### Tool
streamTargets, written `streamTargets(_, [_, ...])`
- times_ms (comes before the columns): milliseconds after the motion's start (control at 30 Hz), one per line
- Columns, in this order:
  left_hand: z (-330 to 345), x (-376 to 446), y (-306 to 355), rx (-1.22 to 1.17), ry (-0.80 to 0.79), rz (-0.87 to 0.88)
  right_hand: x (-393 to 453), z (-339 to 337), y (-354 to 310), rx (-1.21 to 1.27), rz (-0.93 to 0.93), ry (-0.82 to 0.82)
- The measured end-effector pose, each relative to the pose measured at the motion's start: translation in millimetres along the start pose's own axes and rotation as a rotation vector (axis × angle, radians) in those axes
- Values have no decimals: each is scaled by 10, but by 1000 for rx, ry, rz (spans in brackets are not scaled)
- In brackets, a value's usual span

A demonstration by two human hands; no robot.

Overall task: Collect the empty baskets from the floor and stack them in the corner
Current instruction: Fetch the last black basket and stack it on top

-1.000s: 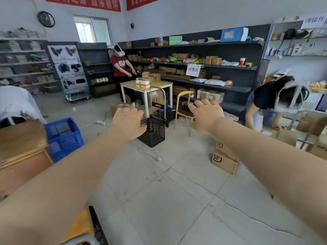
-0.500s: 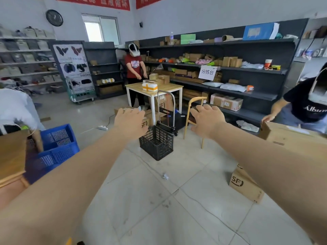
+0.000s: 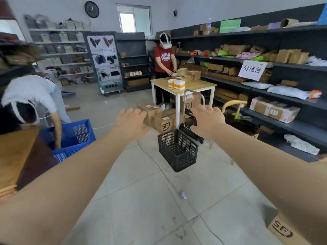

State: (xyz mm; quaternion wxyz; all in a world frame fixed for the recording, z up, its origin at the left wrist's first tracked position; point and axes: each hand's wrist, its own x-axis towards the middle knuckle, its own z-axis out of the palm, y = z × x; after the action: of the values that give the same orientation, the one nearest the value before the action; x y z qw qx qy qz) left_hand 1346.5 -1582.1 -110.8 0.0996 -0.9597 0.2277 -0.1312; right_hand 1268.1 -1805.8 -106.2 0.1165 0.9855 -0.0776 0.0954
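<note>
Both my arms stretched out toward a black basket on the floor

My left hand (image 3: 131,122) and right hand (image 3: 207,121) are open and empty, fingers spread, palms down; the black basket (image 3: 177,150) stands upright on the tiles below and between them, touching neither, and blue crates (image 3: 70,138) sit well off to my left hand's side

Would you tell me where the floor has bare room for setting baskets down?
Bare tiles lie in front of the black basket, between the blue crates and the SF box. It is crowded behind the basket: cartons, trolley and table.
</note>
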Motion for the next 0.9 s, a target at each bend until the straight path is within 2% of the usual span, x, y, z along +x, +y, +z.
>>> streamTargets(133, [214, 723, -158, 14, 1, -54, 806, 255, 73, 27, -25, 6])
streamTargets(367, [634, 1919, -499, 24, -34, -41, 2110, 616, 43, 3, -33, -33])
streamTargets(700, [1422, 3755, -1252, 34, -16, 74, 3850, 1082, -265, -2, 85, -46])
streamTargets(900, [1833, 4692, -1449, 19, -27, 133, 4685, 1449, -318, 0, 126, -97])
